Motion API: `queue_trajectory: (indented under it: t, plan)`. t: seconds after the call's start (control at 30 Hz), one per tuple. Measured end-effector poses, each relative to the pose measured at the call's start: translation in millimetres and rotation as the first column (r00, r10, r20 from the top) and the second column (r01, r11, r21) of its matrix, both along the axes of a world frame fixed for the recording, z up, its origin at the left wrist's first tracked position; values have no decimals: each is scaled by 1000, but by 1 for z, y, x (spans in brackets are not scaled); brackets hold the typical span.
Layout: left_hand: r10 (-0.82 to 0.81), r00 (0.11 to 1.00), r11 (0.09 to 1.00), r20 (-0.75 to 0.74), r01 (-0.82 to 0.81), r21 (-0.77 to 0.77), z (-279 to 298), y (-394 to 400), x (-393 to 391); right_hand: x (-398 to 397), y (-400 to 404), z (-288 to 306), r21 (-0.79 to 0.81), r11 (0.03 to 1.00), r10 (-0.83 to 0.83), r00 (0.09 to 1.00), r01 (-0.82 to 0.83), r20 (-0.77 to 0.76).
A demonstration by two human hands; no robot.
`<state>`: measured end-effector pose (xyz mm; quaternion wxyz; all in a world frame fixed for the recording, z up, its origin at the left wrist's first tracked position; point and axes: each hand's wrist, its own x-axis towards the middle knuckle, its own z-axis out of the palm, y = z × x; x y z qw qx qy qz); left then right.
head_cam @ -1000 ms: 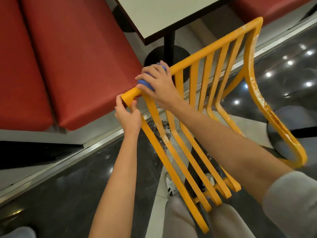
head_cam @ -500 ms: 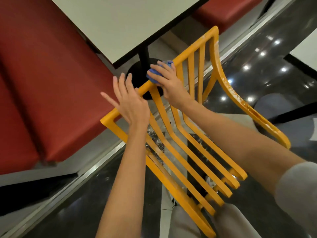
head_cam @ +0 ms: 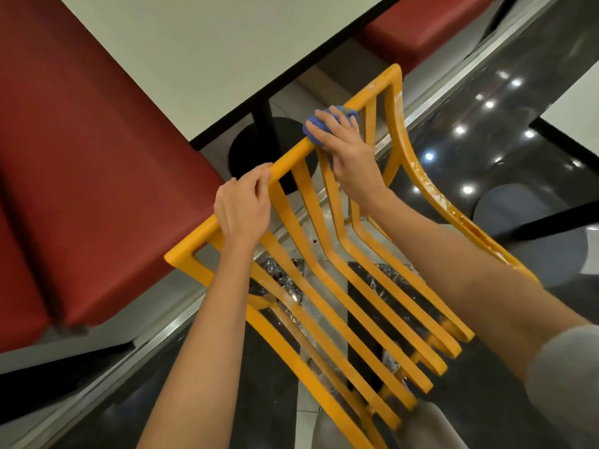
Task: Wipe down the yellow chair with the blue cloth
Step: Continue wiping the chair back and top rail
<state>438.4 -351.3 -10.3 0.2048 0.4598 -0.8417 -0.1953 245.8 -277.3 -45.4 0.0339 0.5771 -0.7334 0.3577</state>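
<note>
- Two hands meet the yellow chair (head_cam: pixel 327 286)'s top rail: the left hand (head_cam: pixel 243 210) curls around it, the right hand (head_cam: pixel 348 150) presses the bunched blue cloth (head_cam: pixel 312 129) there.
- If the left grip loosens, the tilted chair could swing or tip.

One yellow slatted metal chair (head_cam: pixel 340 286), one crumpled blue cloth (head_cam: pixel 311 126), one pale rectangular table (head_cam: pixel 227 53) above the chair, two red padded benches (head_cam: pixel 97 157), two bare hands.
</note>
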Motion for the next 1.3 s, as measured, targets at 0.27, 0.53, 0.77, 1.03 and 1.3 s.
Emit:
queue_trajectory:
  t: [0.27,0.53,0.77,1.03,1.3]
  plan:
    - [81,997,996,6,-81,22,2,-1,-8,-43,-14,14,94,963,-257,965,252,53]
    - [117,993,993,-4,-117,17,4,1,-12,-115,-26,40,278,844,-466,884,458,-41]
    - [135,991,990,7,-135,-31,-3,1,-13,-111,-11,28,214,889,-412,911,405,-9]
    - [155,988,987,-3,-155,-50,-4,2,-14,-86,-2,11,83,989,-113,985,124,-132]
    - [125,992,990,17,-123,-69,-7,1,-13,-59,-30,16,-72,996,-43,995,49,88]
